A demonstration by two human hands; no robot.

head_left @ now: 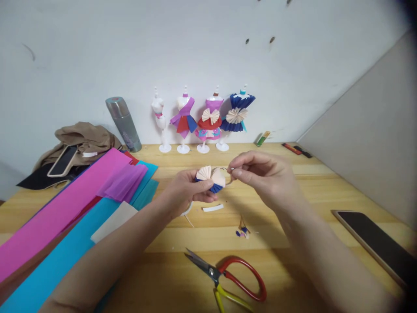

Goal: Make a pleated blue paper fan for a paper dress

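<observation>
My left hand (195, 187) is closed on a pleated paper bow (204, 173), cream above with dark blue folds below. My right hand (260, 171) pinches a tiny thing at its fingertips, just right of the bow; it is too small to name. A thin tan loop (229, 181) curves between the bow and those fingertips. Below the hands lie a short white strip (213, 208) and a few small paper scraps (243, 232). Nearer to me, scissors (213, 273) with one red and one yellow handle lie partly spread on the wooden table (163, 278).
Several small white mannequins (184, 104) in paper outfits stand along the wall. Coloured paper sheets (65, 204) spread over the left side. Behind them are a thermos (124, 124), a brown cloth (86, 134) and a phone (63, 161). Another dark phone (374, 243) lies at right.
</observation>
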